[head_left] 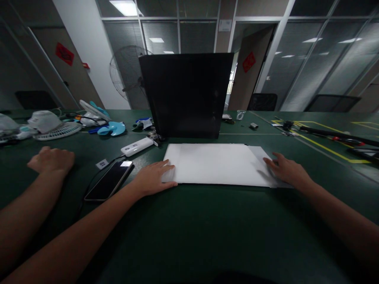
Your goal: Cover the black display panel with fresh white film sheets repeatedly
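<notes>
A wide white panel (219, 163) with a thin dark front edge lies flat on the dark green table in front of me. Paler, translucent sheet edges show at both of its ends. My left hand (154, 176) rests at the left end, thumb along the front corner and the other fingers spread over the top. At the right end is my right hand (286, 169), its fingers apart over the sheet edge and casting a shadow on the white surface; its thumb is hidden. Behind the panel stands a large black rectangular board (186, 94), upright.
Another person's closed hand (51, 159) rests at the left. Nearby lie a phone (110, 180) and a white power strip (137, 146). White fan parts (57, 130) and blue fan blades (111, 129) sit further left. Yellow tape (325, 146) and a long black bar (340, 134) are at right.
</notes>
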Action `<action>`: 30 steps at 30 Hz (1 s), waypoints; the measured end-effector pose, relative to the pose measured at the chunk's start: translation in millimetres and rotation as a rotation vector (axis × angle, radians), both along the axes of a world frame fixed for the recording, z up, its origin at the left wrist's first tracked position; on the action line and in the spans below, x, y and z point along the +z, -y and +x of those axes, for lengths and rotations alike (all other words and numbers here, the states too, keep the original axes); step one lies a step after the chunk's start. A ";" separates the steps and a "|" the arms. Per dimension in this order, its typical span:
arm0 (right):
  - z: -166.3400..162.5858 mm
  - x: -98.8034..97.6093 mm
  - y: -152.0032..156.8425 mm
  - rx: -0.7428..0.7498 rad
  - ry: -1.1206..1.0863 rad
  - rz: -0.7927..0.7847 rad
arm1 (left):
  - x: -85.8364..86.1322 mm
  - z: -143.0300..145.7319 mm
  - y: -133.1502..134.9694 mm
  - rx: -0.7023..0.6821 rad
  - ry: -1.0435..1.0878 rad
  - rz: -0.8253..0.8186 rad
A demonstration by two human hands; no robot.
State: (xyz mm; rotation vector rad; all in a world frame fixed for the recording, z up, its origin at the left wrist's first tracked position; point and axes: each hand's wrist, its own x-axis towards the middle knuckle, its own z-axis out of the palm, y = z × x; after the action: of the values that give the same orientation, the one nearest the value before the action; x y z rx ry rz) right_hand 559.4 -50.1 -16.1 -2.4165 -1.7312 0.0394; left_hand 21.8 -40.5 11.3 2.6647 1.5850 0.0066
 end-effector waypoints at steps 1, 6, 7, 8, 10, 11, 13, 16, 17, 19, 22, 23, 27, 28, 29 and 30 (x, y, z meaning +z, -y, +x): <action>-0.4 -2.8 -2.2 0.034 -0.047 0.027 | -0.7 -0.4 -0.2 -0.003 0.005 0.007; -2.1 -17.3 -9.9 0.171 -0.182 0.110 | -2.5 -2.1 -0.8 0.017 0.024 0.019; -2.7 -18.8 -10.3 0.185 -0.194 0.117 | -2.4 -2.1 -0.5 0.017 0.025 0.019; -3.6 -19.6 -10.3 0.203 -0.210 0.124 | -2.1 -2.0 -0.2 0.015 0.025 0.019; -5.9 -19.8 -9.4 0.238 -0.235 0.131 | -1.5 -1.6 0.4 0.005 0.023 0.020; -7.2 -19.4 -8.9 0.253 -0.240 0.130 | -1.2 -1.5 0.7 0.001 0.022 0.021; -9.4 -18.8 -7.8 0.266 -0.225 0.119 | -0.6 -1.3 1.1 -0.006 0.018 0.020; -10.8 -19.2 -7.0 0.277 -0.200 0.128 | -0.5 -1.8 0.8 -0.021 0.005 0.020; -10.8 -19.6 -6.8 0.282 -0.197 0.133 | -0.8 -2.0 0.4 -0.025 -0.001 0.020; -10.5 -20.5 -6.4 0.288 -0.200 0.140 | -1.4 -2.3 -0.4 -0.028 -0.014 0.017; -11.0 -20.5 -5.3 0.277 -0.224 0.131 | -2.2 -2.1 -1.4 -0.024 -0.033 0.010; -11.8 -19.9 -4.7 0.277 -0.230 0.129 | -2.1 -1.9 -1.6 -0.024 -0.037 0.008; -18.6 -15.3 -2.2 0.320 -0.211 0.110 | -0.9 -0.2 -1.0 -0.018 -0.041 -0.001; -20.6 -14.2 -1.8 0.326 -0.206 0.104 | -0.5 0.2 -0.8 -0.013 -0.044 -0.001; -22.5 -13.3 -1.5 0.323 -0.204 0.101 | -0.4 0.6 -0.6 -0.008 -0.048 0.000; -23.8 -12.9 -1.4 0.315 -0.207 0.103 | -0.3 0.9 -0.4 -0.002 -0.051 0.002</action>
State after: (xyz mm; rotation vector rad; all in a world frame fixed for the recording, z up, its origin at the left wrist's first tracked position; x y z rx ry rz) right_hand 535.5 -48.7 -29.0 -1.9706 -1.9425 0.2260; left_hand 22.7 -40.1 11.0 2.6891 1.5977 -0.0597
